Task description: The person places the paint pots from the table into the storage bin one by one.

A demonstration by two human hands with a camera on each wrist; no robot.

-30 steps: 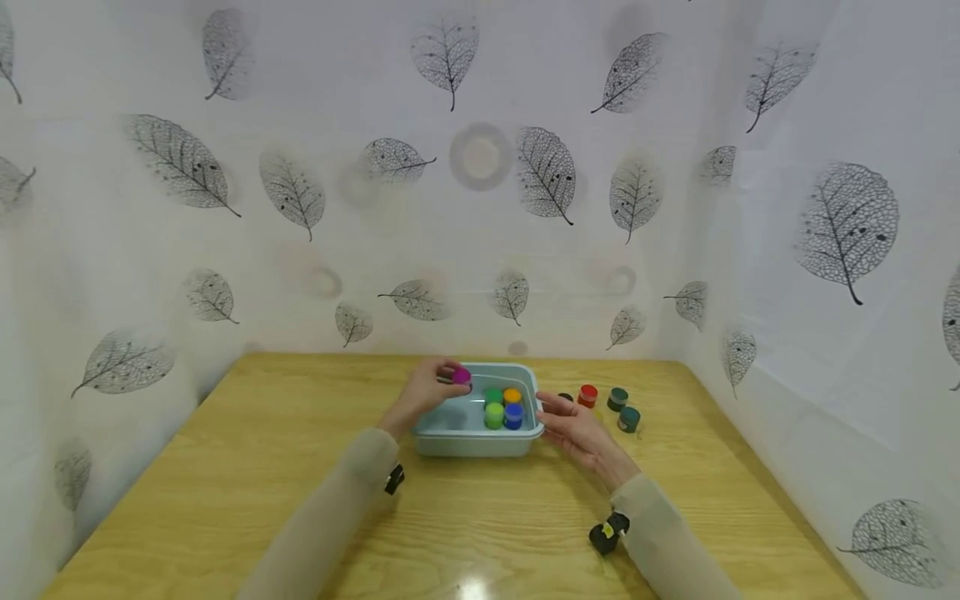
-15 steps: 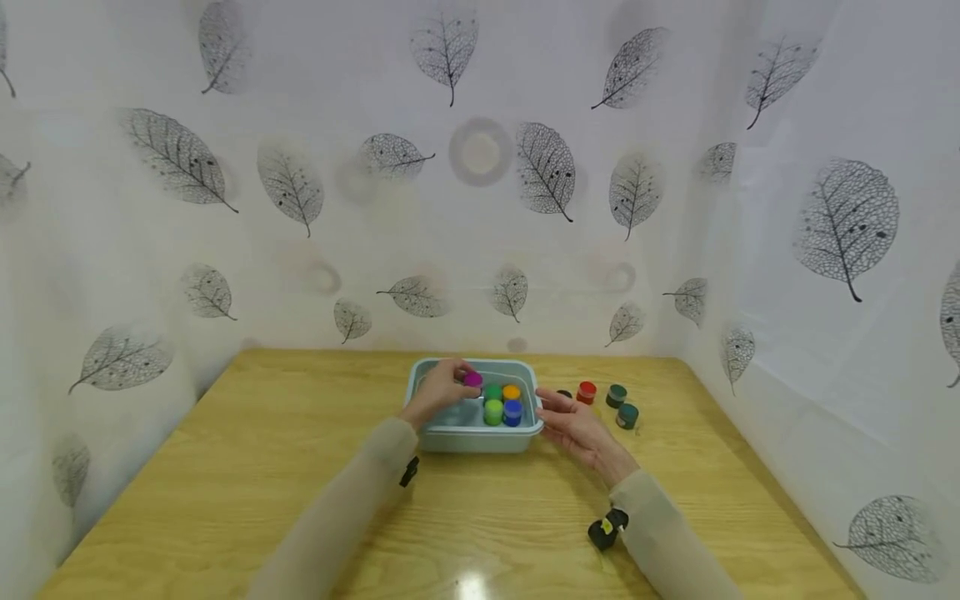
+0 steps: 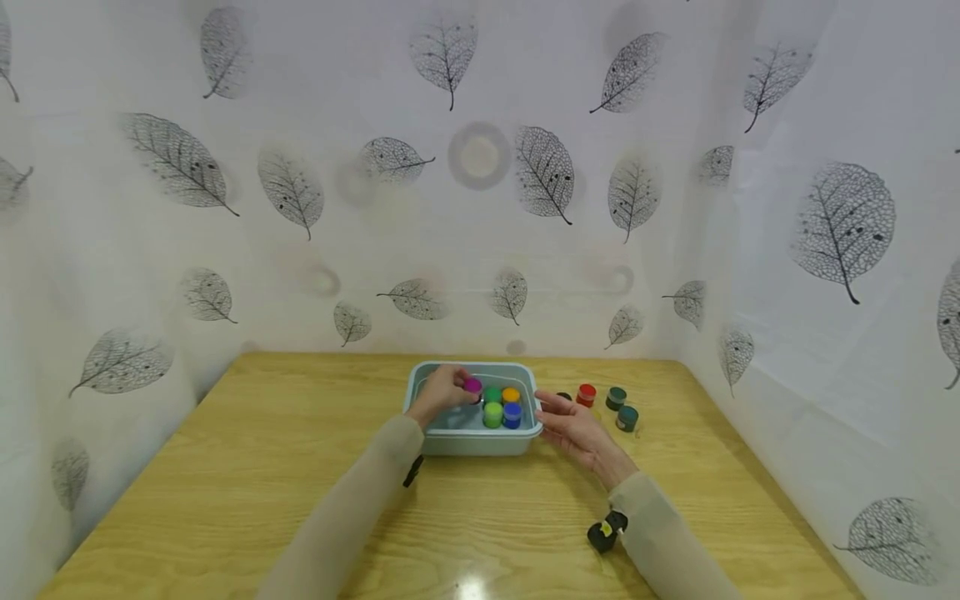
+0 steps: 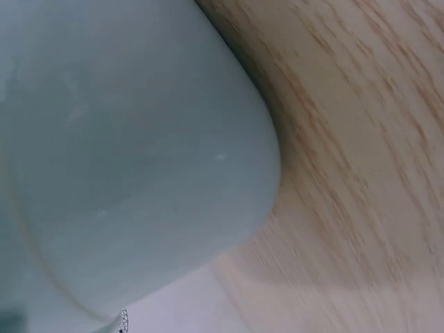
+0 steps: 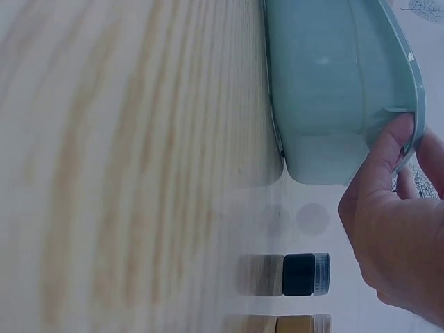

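Observation:
My left hand reaches into a pale blue plastic tub and pinches a small paint jar with a purple lid. Just right of it in the tub stand a green jar, an orange jar, a lime green jar and a blue jar. At the tub's right end, my right hand holds the rim; the right wrist view shows its fingers curled at the edge. Only the tub's outer wall and the table fill the left wrist view, with no hand visible.
Right of the tub stand a red jar, a dark green jar and a teal jar. A black jar and a yellow jar are partly hidden behind my right hand in the head view. A leaf-print curtain surrounds the wooden table.
My left hand has carried the purple-lidded jar rightward and down into the tub, beside the green jar. My right hand has stayed at the rim.

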